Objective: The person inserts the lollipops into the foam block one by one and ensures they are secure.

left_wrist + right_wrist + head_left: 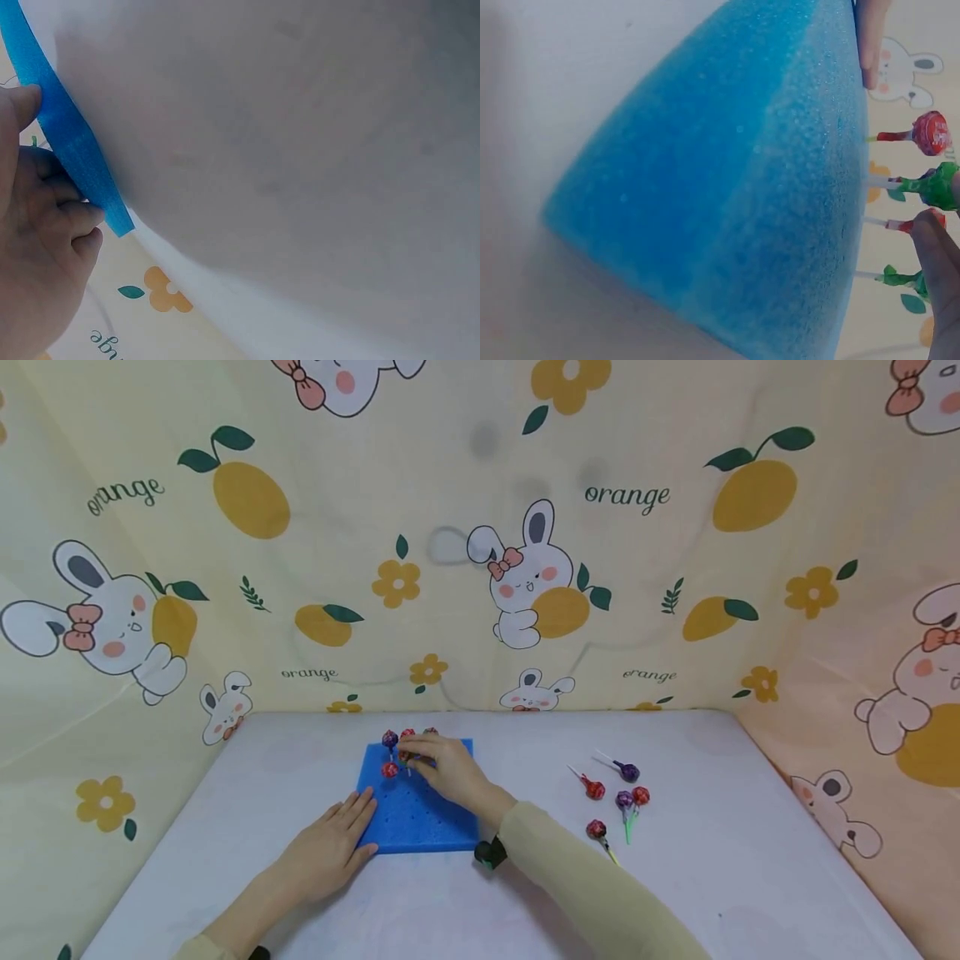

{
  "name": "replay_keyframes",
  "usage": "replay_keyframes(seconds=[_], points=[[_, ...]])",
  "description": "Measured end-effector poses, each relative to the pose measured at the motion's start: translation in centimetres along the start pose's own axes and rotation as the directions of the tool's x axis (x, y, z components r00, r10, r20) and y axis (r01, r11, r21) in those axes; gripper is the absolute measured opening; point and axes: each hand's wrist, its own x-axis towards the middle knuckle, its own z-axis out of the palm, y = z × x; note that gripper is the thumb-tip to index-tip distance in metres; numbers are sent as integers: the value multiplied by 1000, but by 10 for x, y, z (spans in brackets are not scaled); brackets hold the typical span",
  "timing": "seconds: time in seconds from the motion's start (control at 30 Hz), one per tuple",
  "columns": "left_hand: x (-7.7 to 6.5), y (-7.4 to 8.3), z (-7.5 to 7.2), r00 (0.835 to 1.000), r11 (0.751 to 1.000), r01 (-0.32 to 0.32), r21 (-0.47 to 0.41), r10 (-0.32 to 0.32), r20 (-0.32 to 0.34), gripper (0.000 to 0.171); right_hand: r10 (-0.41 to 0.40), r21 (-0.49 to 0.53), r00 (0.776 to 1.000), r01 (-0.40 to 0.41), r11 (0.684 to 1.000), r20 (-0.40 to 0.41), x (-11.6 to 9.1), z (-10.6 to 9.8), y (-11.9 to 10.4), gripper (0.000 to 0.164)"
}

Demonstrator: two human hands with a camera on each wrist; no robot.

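Note:
A blue foam block (427,827) lies on the table with several lollipops standing upright in its far part. My left hand (322,852) rests at its left edge, fingers extended along the side and thumb by the near corner. Over the block, my right hand (453,774) pinches a green-wrapped lollipop (934,186), whose white stick meets the foam. Around it stand a purple lollipop (390,739), a red lollipop (390,769) and another green-wrapped one (900,277). My right fingers partly hide a red-wrapped lollipop (900,224).
Several loose lollipops lie right of the block, among them a dark purple one (628,772), a red one (594,789) and one with a yellowish stick (597,830). The white table (720,860) ends at a patterned cloth backdrop (645,560) behind and on both sides.

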Motion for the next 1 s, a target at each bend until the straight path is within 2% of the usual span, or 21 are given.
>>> replay_keyframes(seconds=[0.4, 0.5, 0.8, 1.0], points=[[0, 2, -2, 1000, 1000, -8, -4, 8, -9, 66, -5, 23, 1000, 5, 1000, -23, -8, -7, 0, 40], [-1, 2, -2, 1000, 1000, 7, 3, -7, 1, 66, -7, 45, 1000, 9, 999, -28, -12, -12, -2, 40], [-1, 4, -5, 1000, 1000, 4, 9, -4, 10, 66, -49, 178, 996, 62, 982, -75, -36, -45, -2, 40], [1, 4, -5, 1000, 1000, 10, 4, -10, 23, 67, -84, 179, 988, 106, 978, -126, -61, -71, 10, 37]])
